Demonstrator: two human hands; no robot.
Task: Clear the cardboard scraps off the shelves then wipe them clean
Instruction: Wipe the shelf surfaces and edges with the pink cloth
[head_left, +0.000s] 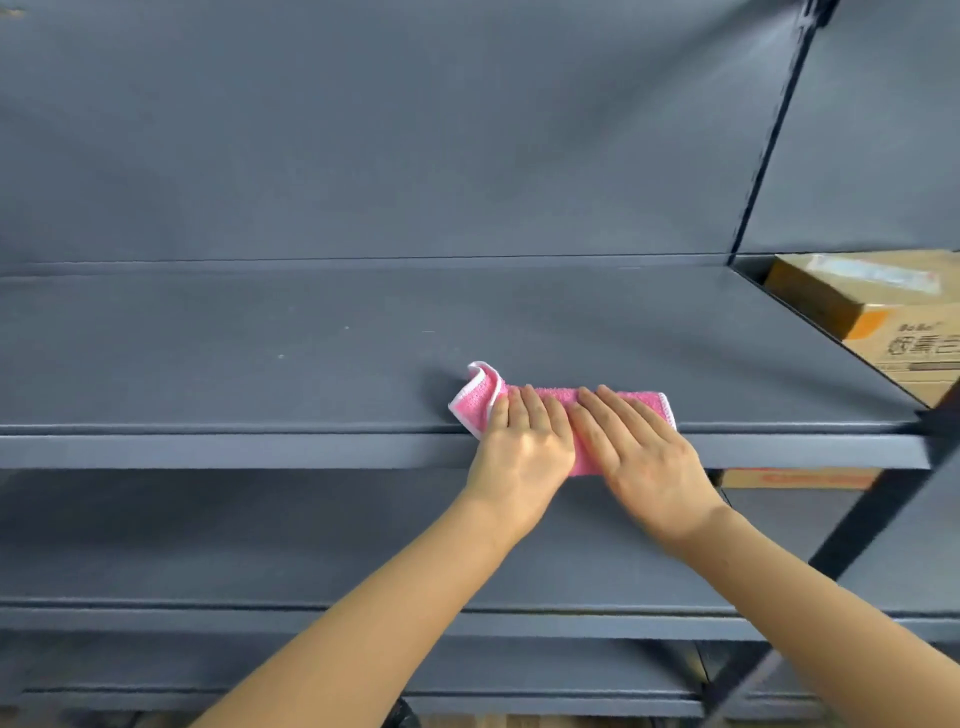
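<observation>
Two hands, the left hand (519, 447) and right hand (641, 452), are pressing flat, fingers straight, on a pink cloth (558, 410) lying at the near edge of the shelf (260, 353). Boxes (857, 306) are sitting at far right.

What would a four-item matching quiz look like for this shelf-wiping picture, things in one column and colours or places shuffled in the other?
Column one:
1. cloth
2. cardboard box
3. shelf
4. left hand

Column two:
A. dark grey
B. on the cloth's left half, fingers flat
C. pink with white edging
D. far right, in the next bay

Pairs: 1-C, 2-D, 3-A, 4-B
</observation>
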